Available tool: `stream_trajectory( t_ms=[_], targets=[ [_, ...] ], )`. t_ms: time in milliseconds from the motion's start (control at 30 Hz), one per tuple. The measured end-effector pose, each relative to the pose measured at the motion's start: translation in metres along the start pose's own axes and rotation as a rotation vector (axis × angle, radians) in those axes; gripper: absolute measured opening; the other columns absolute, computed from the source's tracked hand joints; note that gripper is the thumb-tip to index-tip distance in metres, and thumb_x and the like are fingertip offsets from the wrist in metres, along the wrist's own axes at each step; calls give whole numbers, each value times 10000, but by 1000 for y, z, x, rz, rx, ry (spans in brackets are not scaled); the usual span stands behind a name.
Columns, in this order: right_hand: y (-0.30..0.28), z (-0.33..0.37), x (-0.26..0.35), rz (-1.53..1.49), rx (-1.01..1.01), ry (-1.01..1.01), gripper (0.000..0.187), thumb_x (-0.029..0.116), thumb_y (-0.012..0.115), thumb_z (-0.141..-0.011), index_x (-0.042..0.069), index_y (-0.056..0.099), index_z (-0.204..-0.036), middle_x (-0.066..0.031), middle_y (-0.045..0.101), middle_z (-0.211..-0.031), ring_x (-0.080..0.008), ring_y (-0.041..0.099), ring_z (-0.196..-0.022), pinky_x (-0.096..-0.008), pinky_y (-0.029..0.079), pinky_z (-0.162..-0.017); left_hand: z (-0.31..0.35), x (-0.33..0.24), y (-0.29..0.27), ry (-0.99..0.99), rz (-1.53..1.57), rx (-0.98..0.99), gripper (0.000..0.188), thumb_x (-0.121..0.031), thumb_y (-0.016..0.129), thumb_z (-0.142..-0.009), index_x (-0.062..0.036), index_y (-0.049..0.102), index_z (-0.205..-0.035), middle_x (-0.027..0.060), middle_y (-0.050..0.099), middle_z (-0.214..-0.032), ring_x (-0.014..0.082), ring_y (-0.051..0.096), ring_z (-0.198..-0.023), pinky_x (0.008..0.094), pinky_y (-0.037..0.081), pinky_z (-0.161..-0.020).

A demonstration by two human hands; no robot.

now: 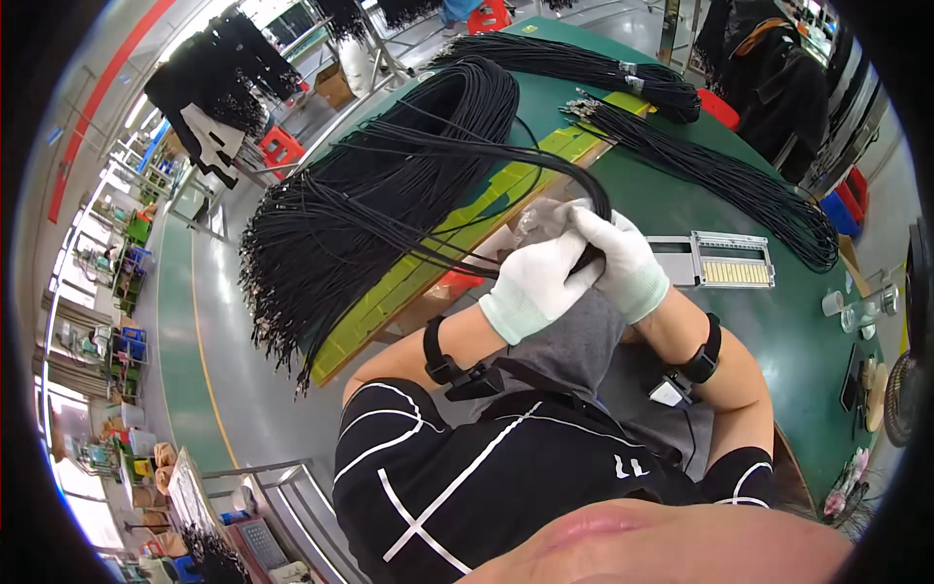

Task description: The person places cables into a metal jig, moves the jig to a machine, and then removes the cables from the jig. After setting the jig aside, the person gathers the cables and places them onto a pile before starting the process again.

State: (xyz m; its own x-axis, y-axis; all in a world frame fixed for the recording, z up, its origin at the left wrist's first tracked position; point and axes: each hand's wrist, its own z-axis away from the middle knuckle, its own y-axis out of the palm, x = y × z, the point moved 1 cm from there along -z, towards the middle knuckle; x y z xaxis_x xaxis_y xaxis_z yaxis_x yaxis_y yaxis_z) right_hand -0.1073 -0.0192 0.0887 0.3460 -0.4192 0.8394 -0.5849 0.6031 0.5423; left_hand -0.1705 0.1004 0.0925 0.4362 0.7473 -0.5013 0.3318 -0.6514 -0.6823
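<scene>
A person in a black top with white lines works with two white-gloved hands over a green surface. The landmark is a large pile of black cables, its ends hanging over the surface's left edge. A loop of black cable leaves the pile and arches to the right hand, just right of the pile, whose fingers are curled closed around it. The left hand meets the right one, nearer the pile; its fingers bend inward, but the overlapping gloves hide their tips, so I cannot tell how far they close or what they grip. Crumpled clear plastic lies between pile and hands. A yellow-green strip runs along the pile's near side. One tied cable bundle lies beyond the pile, and another bundle lies to its right. Farther right of the pile are a white frame with cream bars and a clear jar.
</scene>
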Motion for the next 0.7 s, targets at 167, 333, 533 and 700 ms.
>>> stream_trajectory(
  t_ms=[167,333,533,700],
  targets=[
    [9,33,29,183,87,-274,433,287,614,-950,-41,561,-1228,-112,653,-984,-162,639,-789,-263,506,-748,6,16,-32,219,-58,-33,398,-106,754,-726,-41,638,-1101,143,636,-1057,297,619,-957,386,510,-781],
    [18,89,67,484,131,-267,478,345,621,-943,-79,551,-1152,-114,656,-832,-180,631,-724,-316,510,-711,-5,45,-46,303,-385,-640,401,-97,723,-735,-106,646,-1129,148,588,-1149,365,570,-1048,490,437,-955],
    [25,123,76,685,333,-200,440,356,627,-941,-62,588,-1073,-78,601,-637,-169,598,-612,-327,511,-658,-37,61,-37,560,-278,-692,366,-133,690,-765,-137,654,-1129,112,630,-1009,303,612,-1010,544,357,-1046],
    [-7,168,90,528,85,-629,402,444,594,-955,47,542,-982,-7,533,-554,-150,522,-494,-338,493,-640,-40,128,-37,425,-435,-341,259,-161,698,-746,-176,710,-1005,45,633,-793,231,643,-911,554,312,-1066]
  ],
)
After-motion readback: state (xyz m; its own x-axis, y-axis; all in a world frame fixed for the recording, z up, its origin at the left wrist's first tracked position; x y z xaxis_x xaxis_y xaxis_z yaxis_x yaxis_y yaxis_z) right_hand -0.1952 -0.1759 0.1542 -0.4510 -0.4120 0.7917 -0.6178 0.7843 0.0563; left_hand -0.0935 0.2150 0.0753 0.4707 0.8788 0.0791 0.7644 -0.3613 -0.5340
